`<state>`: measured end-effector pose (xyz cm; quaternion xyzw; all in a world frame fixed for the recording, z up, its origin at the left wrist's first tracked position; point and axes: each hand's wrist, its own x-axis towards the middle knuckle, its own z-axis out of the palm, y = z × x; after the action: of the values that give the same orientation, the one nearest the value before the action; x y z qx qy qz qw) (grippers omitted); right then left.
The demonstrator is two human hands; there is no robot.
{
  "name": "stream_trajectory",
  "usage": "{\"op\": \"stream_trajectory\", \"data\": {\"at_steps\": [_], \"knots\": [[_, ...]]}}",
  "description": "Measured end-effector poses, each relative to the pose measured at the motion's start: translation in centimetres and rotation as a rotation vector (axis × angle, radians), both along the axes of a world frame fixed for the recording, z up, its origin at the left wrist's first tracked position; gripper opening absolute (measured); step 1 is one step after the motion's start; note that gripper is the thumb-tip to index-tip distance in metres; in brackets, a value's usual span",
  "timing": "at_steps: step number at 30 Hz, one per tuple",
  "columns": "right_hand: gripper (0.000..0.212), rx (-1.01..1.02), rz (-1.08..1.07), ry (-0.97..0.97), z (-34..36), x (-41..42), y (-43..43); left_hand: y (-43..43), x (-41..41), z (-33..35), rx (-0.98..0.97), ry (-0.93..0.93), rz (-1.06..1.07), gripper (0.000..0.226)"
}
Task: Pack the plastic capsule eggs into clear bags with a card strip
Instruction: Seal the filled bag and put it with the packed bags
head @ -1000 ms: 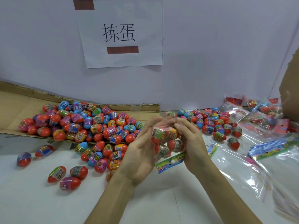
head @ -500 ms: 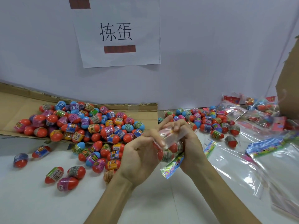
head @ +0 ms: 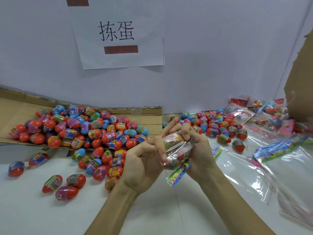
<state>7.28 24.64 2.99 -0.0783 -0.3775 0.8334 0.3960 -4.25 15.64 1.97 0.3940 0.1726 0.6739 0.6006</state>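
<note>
Head view: left hand (head: 144, 164) and right hand (head: 197, 155) both grip filled clear bag (head: 176, 152), card strip (head: 178, 173) at its bottom; egg pile (head: 81, 131) left of bag.

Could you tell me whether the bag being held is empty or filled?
Filled: several eggs show through the clear bag; card strip at its lower end.

The left grip (head: 144, 165) and right grip (head: 199, 155) cover much of the clear bag (head: 176, 148), so the eggs inside (head: 180, 157) cannot be counted. The card strip (head: 177, 173) shows only its lower end. Labels on the loose eggs (head: 76, 131) are too small to read. The top edge cuts the paper sign (head: 118, 31), and the right edge cuts the empty bags (head: 288, 180).
</note>
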Motion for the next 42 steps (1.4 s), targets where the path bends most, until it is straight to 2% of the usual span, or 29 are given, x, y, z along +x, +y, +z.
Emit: {"op": "stream_trajectory", "data": {"at_steps": [5,10,14,23,27,29,31,33,38,42], "knots": [[0.030,-0.053,0.033,0.019,-0.2,0.0,0.2,-0.4,0.3,0.5,-0.055,0.013,0.059,0.025],[0.029,-0.113,0.027,0.001,-0.4,0.0,0.2,-0.5,0.9,0.8,-0.151,0.067,0.178,0.037],[0.031,-0.176,0.065,0.039,-0.5,0.1,0.3,-0.3,1.1,0.6,-0.094,0.196,0.253,0.035],[0.026,-0.246,0.069,0.066,-1.4,0.1,0.9,-0.3,1.3,0.5,-0.055,0.227,0.218,0.030],[0.030,-0.175,0.127,0.046,-1.6,0.6,1.4,-0.3,0.8,0.3,-0.068,0.194,0.251,0.036],[0.039,-0.076,0.202,-0.047,-1.3,0.7,1.4,-0.2,0.4,0.4,-0.056,0.128,0.248,0.034],[0.054,0.064,0.170,-0.179,-1.4,0.5,1.6,-0.2,0.1,0.4,-0.050,0.082,0.246,0.030],[0.050,0.111,0.123,-0.213,-1.4,0.4,1.6,-0.1,-0.1,0.3,-0.049,0.062,0.252,0.028],[0.039,0.090,0.164,-0.151,-1.5,0.6,1.8,-0.1,-0.3,0.1,-0.022,0.035,0.204,0.029],[0.046,0.030,0.189,-0.071,-1.4,0.6,1.3,-0.3,-0.4,0.4,0.004,0.017,0.157,0.027]]}}
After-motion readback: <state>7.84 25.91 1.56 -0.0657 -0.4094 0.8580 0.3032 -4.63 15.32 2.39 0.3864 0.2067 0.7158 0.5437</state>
